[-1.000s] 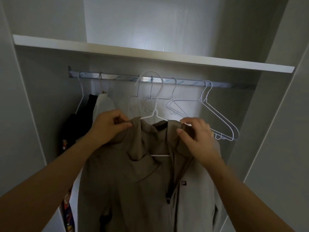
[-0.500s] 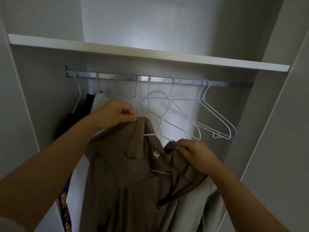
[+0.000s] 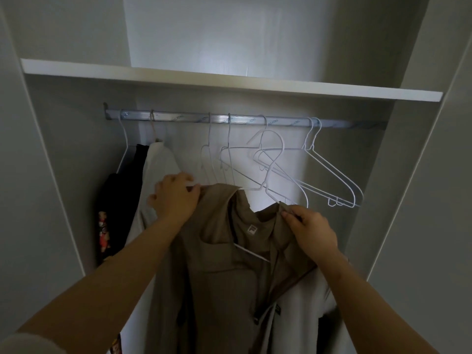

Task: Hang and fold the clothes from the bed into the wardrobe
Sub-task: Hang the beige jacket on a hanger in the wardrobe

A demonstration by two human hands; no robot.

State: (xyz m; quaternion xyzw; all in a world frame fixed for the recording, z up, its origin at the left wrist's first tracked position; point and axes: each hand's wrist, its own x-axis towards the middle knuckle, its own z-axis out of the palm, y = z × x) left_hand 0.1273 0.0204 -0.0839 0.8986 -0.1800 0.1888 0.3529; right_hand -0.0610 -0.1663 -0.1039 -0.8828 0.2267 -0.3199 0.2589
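jacket (image 3: pixel 224 277): taupe, zip-front, logo label inside the collar; hangs open and tilted, below the rail (image 3: pixel 255 119).
hanger (image 3: pixel 251 252): white wire, inside the jacket's shoulders; hook off the rail.
hung clothes: black garment (image 3: pixel 139 164) and pale garment (image 3: pixel 161 162), at the rail's left end.

A boxed "F" logo sits on the jacket (image 3: pixel 219 277)'s neck label (image 3: pixel 251 229). At twelve o'clock, the rail (image 3: pixel 178 116) carries repeated print reading roughly "HONG".

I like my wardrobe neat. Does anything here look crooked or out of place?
The brown jacket sits crooked on its white hanger, which tilts down to the right. The hanger's hook is below the rail, not on it. The left hand and right hand grip the jacket at its top.
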